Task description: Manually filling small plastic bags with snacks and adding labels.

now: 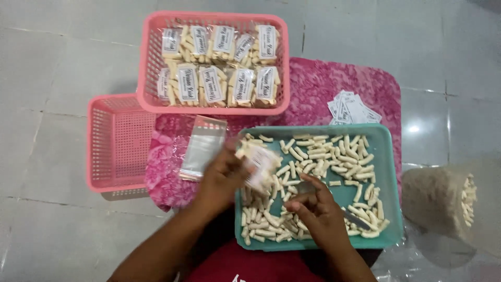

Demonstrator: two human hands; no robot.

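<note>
Filling looks to be the step: the left hand pinches a small clear plastic packet over the teal plastic tray, while right hand fingers gather pale stick snacks, needing a steady open mouth.

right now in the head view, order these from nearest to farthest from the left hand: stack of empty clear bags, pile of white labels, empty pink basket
1. Stack of empty clear bags, just left of the left hand on the pink cloth.
2. Empty pink basket, farther left on the floor.
3. Pile of white labels, far right, beyond the green tray.
</note>
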